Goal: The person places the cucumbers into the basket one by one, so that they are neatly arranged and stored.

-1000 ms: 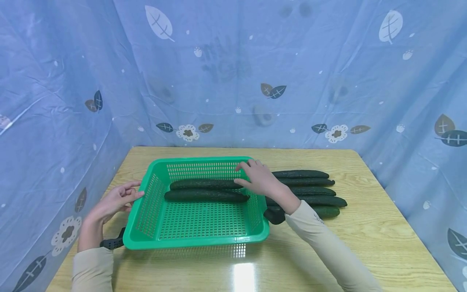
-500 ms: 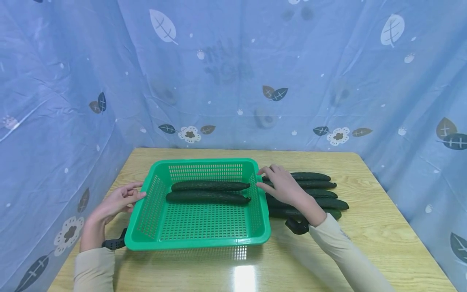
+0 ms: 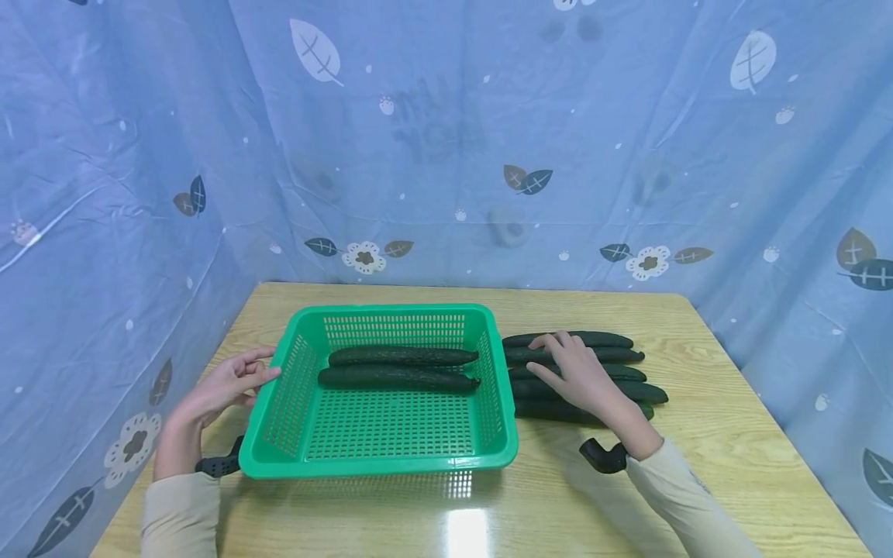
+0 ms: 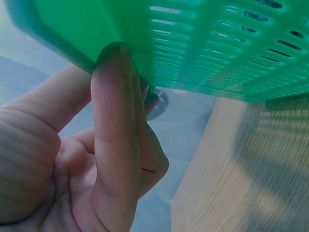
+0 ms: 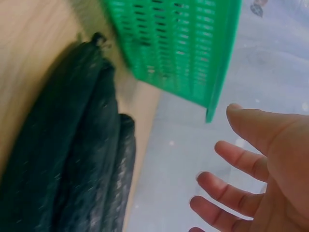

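A green perforated plastic basket (image 3: 391, 467) stands on the table with two dark green cucumbers (image 3: 401, 378) lying side by side in it. My left hand (image 3: 233, 380) pinches the basket's left rim; the left wrist view shows the fingers (image 4: 115, 116) on the rim's outer side and underside. Over the row of cucumbers (image 3: 614, 390) right of the basket hovers my right hand (image 3: 575, 372), fingers spread and holding nothing. In the right wrist view, its fingers (image 5: 227, 193) are loosely bent, apart from the cucumbers (image 5: 82, 145) and the basket wall.
The wooden table (image 3: 628, 496) bears everything. A blue patterned curtain (image 3: 446, 155) rises behind it and along both sides. A black strap mount (image 3: 603, 456) sits at my right wrist, another black mount (image 3: 222, 463) at my left.
My right hand has moved right, from above the basket's right end, past its rim, to over the cucumber row. The left hand stays at the rim; the two cucumbers lie in the basket throughout.
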Available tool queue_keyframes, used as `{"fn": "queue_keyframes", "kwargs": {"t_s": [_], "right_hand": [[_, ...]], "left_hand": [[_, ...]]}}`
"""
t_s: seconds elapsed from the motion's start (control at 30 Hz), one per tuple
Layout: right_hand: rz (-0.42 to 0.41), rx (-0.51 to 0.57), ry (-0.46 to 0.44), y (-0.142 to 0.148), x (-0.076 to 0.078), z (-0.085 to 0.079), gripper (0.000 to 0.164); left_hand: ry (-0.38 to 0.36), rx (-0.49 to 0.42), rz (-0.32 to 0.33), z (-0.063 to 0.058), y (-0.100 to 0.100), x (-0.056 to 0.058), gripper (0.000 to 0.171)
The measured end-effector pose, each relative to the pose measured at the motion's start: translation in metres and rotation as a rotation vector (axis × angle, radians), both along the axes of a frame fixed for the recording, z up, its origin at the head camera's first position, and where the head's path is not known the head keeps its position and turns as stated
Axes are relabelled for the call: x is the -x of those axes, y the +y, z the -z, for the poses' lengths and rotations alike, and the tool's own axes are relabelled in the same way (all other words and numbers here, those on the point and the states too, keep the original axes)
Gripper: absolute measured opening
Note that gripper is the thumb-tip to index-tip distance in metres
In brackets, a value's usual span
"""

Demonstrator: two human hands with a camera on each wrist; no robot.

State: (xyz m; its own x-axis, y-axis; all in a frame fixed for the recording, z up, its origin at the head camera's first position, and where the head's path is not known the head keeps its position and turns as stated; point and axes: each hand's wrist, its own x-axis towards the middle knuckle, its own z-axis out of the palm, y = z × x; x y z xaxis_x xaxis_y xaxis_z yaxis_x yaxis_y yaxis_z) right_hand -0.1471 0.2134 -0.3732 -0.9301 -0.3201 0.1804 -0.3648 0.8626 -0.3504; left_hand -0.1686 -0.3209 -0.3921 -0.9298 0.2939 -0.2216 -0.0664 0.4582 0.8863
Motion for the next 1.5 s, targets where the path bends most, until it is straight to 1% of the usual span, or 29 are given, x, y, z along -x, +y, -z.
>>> {"fn": "queue_keyframes", "kwargs": {"t_s": [0.3,0.57,0.7,0.87,1.13,1.33,1.5], "right_hand": [[0.054,0.001,0.053,0.021,-0.011,0.019,0.032],[0.105,-0.02,0.109,0.036,-0.02,0.032,0.033],[0.126,-0.012,0.109,0.042,-0.026,0.039,0.033],[0.153,-0.021,0.096,0.049,-0.033,0.044,0.028],[0.187,-0.035,0.079,0.058,-0.044,0.055,0.027],[0.21,-0.059,0.08,0.065,-0.048,0.068,0.034],[0.208,-0.111,0.105,0.066,-0.047,0.076,0.042]], "left_hand": [[-0.001,-0.033,0.015,0.002,0.0,0.001,0.068],[-0.004,-0.021,0.003,0.0,0.0,0.0,0.069],[-0.012,-0.016,-0.007,0.0,0.0,0.0,0.069],[-0.014,-0.002,-0.011,0.001,0.001,0.0,0.068],[-0.011,-0.015,-0.007,0.001,0.0,0.001,0.069],[-0.014,-0.005,-0.012,0.001,0.0,0.001,0.069],[-0.011,0.001,-0.013,0.003,0.0,0.002,0.069]]}}
